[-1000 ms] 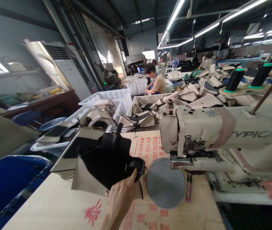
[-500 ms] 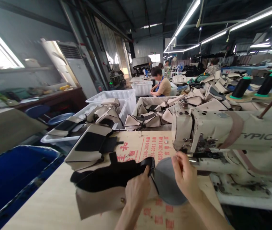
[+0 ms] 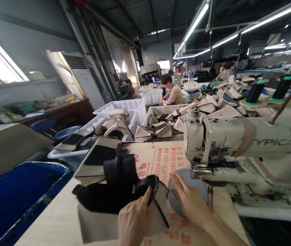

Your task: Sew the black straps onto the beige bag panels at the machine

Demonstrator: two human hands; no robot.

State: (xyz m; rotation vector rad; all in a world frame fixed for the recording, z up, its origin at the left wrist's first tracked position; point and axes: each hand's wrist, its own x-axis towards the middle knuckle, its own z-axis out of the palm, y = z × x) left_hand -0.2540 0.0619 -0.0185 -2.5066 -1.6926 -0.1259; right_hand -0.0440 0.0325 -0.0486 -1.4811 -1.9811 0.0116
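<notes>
While the left hand [image 3: 133, 222] sits at the bottom centre of the frame, its thumb presses on top of a black strap loop [image 3: 147, 184] and its other fingers curl closed beneath, pinching the loop. That loop belongs to a flat black and beige fabric shoe upper [image 3: 104, 205], which lies on the printed brown cardboard sheet [image 3: 160, 157] just left of centre, with a second folded black piece resting on its far edge. Just to the right, the right hand [image 3: 190, 205] lies palm down with its fingers stretched open and holding nothing, the fingertips resting on a round grey disc [image 3: 199, 188] under the head of a cream metal sewing machine [image 3: 237, 140] that fills the right side of the frame. A small pair of purple thread snips [image 3: 210, 196] lies beside the disc. Beyond the cardboard, at centre, white plastic crates [image 3: 135, 106] hold heaps of more beige and black uppers. Two black thread cones on green bases [image 3: 254, 92] stand at upper right. A seated person in a tan shirt [image 3: 173, 94] works farther back at upper centre, and a blue plastic bin [image 3: 12, 194] fills the lower left corner.
</notes>
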